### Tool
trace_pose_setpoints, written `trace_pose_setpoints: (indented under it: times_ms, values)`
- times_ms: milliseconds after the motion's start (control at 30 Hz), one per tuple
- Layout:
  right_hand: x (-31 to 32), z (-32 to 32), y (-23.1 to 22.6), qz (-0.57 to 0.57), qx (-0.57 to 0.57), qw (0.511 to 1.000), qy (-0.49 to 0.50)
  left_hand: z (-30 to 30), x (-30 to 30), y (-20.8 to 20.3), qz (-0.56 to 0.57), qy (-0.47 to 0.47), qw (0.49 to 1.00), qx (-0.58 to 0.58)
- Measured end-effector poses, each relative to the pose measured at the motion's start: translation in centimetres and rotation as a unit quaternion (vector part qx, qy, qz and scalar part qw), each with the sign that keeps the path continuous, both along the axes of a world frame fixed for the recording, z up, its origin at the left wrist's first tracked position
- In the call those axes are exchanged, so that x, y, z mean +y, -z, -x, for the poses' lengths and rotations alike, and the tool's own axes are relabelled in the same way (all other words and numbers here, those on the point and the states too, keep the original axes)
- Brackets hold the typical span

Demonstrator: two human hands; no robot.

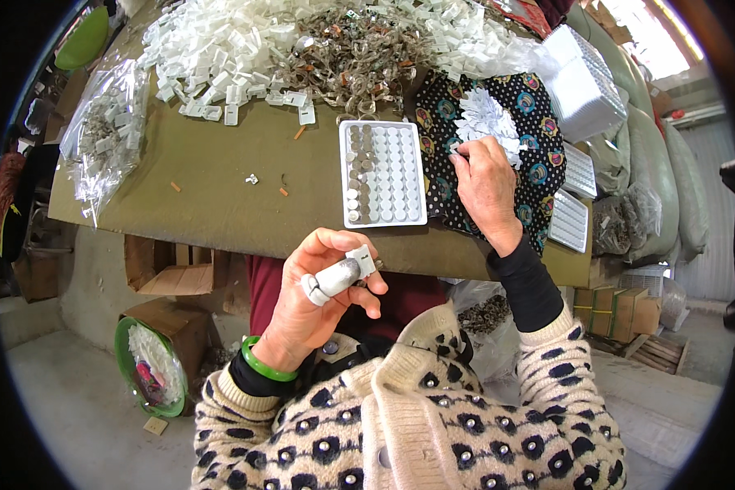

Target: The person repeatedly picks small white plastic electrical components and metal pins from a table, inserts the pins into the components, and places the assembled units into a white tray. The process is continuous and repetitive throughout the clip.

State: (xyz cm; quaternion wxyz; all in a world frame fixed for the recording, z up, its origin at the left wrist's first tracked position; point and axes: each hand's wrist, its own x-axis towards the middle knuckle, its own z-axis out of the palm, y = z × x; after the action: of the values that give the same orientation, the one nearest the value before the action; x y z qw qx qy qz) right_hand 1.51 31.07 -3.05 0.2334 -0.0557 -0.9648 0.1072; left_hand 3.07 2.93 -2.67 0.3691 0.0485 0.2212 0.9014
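My left hand [304,286] is in front of the table edge, its fingers closed around a small white plastic piece [363,259] with a dark mark. One digit of that hand wears a white wrapping [335,279], grey with dirt near its tip. Over a dark patterned cloth [539,122], my right hand [490,188] pinches a small white slip [456,149] at the side of a pile of white slips [486,118]. Between the hands lies a white tray [424,184] with rows of round wells; its left columns hold small greyish, clear-looking pieces.
A heap of white plastic pieces [220,57] and a heap of clear-brown rings [355,61] cover the table's far side. At left lies a clear bag [106,135]. Stacked white trays [580,86] stand at right, beside large sacks [657,188]. A green basin [126,359] is on the floor.
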Motion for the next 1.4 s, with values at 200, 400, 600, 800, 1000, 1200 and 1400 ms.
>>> trace_pose_setpoints:
  times_ms: [200,400,600,800,1000,1200,1400]
  values:
    - [0.6,0.5,0.4,0.005,0.028,0.999,-0.037,-0.2,0.0,0.2,0.045,0.01,0.999,0.001]
    - [-2.0,-1.7,-1.6,0.275,0.028,0.96,-0.049,-0.4,-0.1,0.9,0.039,0.011,0.999,-0.035]
    - [-8.2,-6.4,-4.6,0.478,-0.004,0.859,-0.184,-0.8,-0.5,0.9,0.059,0.013,0.997,-0.047]
    - [-10.5,-6.4,-4.5,0.382,0.026,0.887,-0.259,-1.2,-0.5,-0.1,0.062,0.033,0.993,-0.096]
    - [-10.5,-6.5,-4.9,0.289,0.034,0.918,-0.27,-1.2,-0.5,-0.6,0.047,0.034,0.989,-0.138]
    - [-10.6,-6.4,-4.9,0.281,0.038,0.91,-0.301,-1.3,-0.5,-0.4,0.069,0.041,0.99,-0.116]
    - [-10.5,-6.4,-4.9,0.274,0.031,0.912,-0.304,-1.3,-0.5,0.0,0.057,0.042,0.992,-0.104]
